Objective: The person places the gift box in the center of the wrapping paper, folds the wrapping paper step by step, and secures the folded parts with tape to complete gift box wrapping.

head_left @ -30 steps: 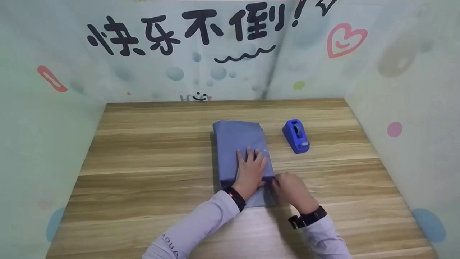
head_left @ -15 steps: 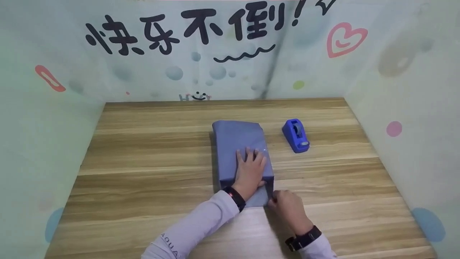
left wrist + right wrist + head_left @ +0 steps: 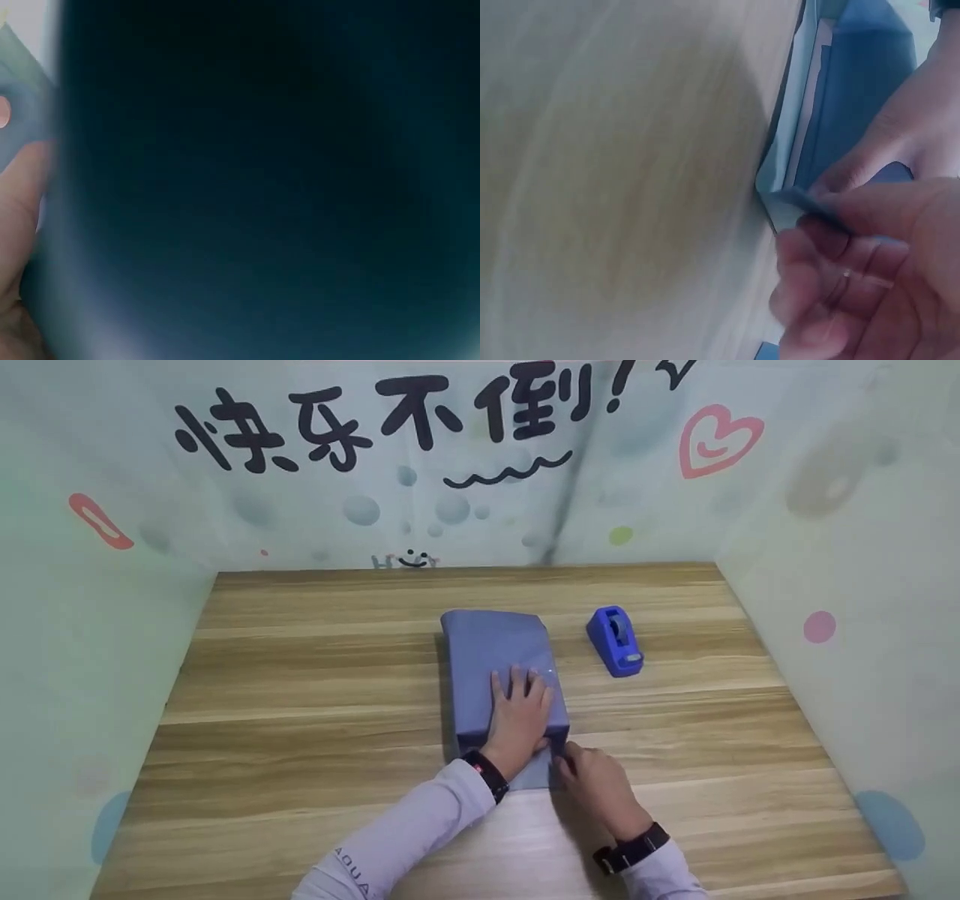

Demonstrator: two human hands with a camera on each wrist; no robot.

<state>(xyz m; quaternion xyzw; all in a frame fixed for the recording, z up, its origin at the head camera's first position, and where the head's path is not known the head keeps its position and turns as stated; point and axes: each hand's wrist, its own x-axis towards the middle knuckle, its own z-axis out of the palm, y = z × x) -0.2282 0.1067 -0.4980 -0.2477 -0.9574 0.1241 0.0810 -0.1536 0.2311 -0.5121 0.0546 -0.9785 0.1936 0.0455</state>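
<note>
A box-shaped parcel wrapped in blue-grey paper (image 3: pixel 499 652) lies lengthwise on the table. My left hand (image 3: pixel 519 720) rests on its top near the close end, fingers straight and spread, thumb over the end. At the parcel's near right corner, my right hand (image 3: pixel 596 780) pinches the edge of the loose wrapping paper flap (image 3: pixel 806 204) between thumb and index finger. More of that flap lies flat toward me at the near end. The right wrist view shows the folded end of the parcel and the left thumb against it. Something dark blocks most of the left wrist view.
A blue tape dispenser (image 3: pixel 616 641) stands on the wood-grain table (image 3: pixel 300 682) to the right of the parcel. Printed cloth walls (image 3: pixel 315 510) rise along the back and both sides of the table.
My right hand first slid toward me from the parcel's corner along the flap's edge, then moved slightly back up. The left hand stays pressed on the parcel.
</note>
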